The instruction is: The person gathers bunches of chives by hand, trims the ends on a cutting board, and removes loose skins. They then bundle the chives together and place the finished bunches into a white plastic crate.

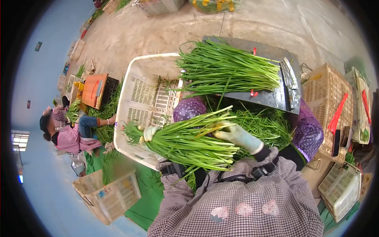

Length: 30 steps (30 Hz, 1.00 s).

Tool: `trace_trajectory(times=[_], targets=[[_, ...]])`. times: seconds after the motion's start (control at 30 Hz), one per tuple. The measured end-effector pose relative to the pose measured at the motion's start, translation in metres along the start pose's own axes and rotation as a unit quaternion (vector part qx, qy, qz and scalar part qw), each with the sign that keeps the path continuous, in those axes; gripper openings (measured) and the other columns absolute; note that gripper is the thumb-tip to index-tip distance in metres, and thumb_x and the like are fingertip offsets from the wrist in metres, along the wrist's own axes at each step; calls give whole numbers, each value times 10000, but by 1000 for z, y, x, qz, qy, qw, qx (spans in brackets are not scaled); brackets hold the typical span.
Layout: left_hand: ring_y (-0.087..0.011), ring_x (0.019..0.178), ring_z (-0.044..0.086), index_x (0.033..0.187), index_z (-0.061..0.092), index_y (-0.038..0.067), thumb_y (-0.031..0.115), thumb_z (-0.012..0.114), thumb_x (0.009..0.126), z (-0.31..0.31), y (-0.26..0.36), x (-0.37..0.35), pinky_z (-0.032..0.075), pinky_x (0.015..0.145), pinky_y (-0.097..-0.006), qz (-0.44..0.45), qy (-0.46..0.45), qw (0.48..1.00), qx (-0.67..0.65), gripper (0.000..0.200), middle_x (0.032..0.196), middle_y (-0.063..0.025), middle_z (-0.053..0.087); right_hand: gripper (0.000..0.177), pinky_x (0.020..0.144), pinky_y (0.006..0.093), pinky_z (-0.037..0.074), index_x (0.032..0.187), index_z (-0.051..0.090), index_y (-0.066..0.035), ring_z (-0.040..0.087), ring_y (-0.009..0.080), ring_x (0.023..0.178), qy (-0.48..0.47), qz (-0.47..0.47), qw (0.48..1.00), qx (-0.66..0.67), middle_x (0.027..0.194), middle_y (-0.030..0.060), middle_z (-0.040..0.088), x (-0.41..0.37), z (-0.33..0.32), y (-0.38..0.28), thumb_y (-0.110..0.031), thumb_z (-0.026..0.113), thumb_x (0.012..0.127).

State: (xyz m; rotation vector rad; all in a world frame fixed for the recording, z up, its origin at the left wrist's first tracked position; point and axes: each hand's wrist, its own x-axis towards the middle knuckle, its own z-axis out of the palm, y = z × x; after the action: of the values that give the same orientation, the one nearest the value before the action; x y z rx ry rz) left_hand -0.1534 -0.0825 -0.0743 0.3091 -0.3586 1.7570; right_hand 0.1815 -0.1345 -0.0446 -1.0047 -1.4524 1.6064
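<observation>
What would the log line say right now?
left hand: grips green bunch | right hand: holds same bunch | nearby: white crate, second bunch on board

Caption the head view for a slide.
Left hand and right hand grip a chive bundle near a white crate; more chives lie on a grey board.

Left hand (149, 132) and right hand (237, 136) grip 1 chive bundle (185, 144) over a white crate (134, 79); another heap (229, 73) lies beyond.
</observation>
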Motion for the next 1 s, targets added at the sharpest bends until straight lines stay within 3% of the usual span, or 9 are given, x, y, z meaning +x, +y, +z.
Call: trace_trajectory(times=[0.17, 0.27, 0.4, 0.47, 0.67, 0.8, 0.93, 0.97, 1.0], targets=[[-127, 820, 533, 1371, 475, -52, 150, 555, 1032, 31, 3, 4, 437, 912, -332, 27, -49, 995, 78, 403, 848, 1, 527, 265, 744, 225, 478, 1108, 657, -21, 561, 73, 781, -1, 103, 939, 327, 957, 6, 650, -2, -2, -25, -279, 657, 1046], [-119, 813, 523, 1343, 478, -23, 132, 549, 1033, 64, -6, -2, 432, 913, -328, 70, 19, 987, 141, 354, 850, 17, 499, 293, 660, 219, 437, 1045, 634, -16, 517, 75, 702, 33, -56, 906, 417, 829, 10, 587, -24, -21, -25, -300, 579, 1092], [-109, 771, 518, 1305, 501, 24, 103, 596, 1002, 79, -12, 4, 438, 887, -306, 37, -5, 983, 178, 327, 813, 37, 494, 421, 780, 316, 549, 1156, 721, -6, 680, 188, 813, -30, 148, 988, -17, 975, 92, 753, -24, -21, -39, -395, 584, 1075], [-104, 751, 520, 1285, 516, 37, 99, 613, 991, 93, -21, 12, 445, 871, -302, -2, -41, 980, 195, 316, 790, 45, 500, 456, 862, 411, 568, 1200, 740, -39, 724, 379, 968, 17, 18, 974, -224, 1044, 213, 747, -13, -3, -26, -444, 623, 1025], [-92, 696, 532, 1228, 567, 57, 137, 674, 951, 138, -54, 25, 423, 751, -284, -143, -180, 928, 293, 308, 709, 51, 534, 336, 808, 423, 560, 1071, 735, -50, 715, 371, 904, 84, 22, 974, -209, 942, 216, 725, 27, 50, -43, -369, 663, 994], [-98, 737, 542, 1281, 545, 52, 147, 680, 941, 139, -52, 17, 418, 800, -289, -69, -108, 936, 328, 377, 753, 49, 536, 213, 855, 296, 546, 1117, 703, -5, 679, 119, 991, -16, -15, 992, 126, 1016, 9, 733, 22, 37, -129, -196, 630, 1056], [-114, 825, 532, 1324, 521, 59, 152, 662, 950, 110, -26, 5, 445, 984, -355, -22, -17, 967, 253, 411, 853, 47, 510, 293, 859, 293, 560, 1262, 623, -14, 680, 160, 1006, 121, -173, 964, 162, 1138, 99, 691, -1, -2, -136, -201, 657, 1038], [-113, 850, 517, 1344, 522, 58, 145, 651, 954, 103, -21, 2, 446, 1024, -373, -12, 7, 974, 224, 420, 879, 39, 474, 381, 864, 327, 571, 1301, 596, -19, 688, 208, 989, 70, -163, 891, 419, 1146, 117, 671, -7, -16, -125, -262, 685, 1021], [-113, 850, 517, 1344, 522, 58, 145, 651, 954, 101, -20, 0, 446, 1024, -373, -11, 8, 974, 224, 420, 879, 39, 474, 463, 816, 340, 553, 1322, 578, -28, 665, 217, 914, 93, -206, 875, 428, 1093, 104, 665, -19, -23, -129, -335, 709, 1000]])
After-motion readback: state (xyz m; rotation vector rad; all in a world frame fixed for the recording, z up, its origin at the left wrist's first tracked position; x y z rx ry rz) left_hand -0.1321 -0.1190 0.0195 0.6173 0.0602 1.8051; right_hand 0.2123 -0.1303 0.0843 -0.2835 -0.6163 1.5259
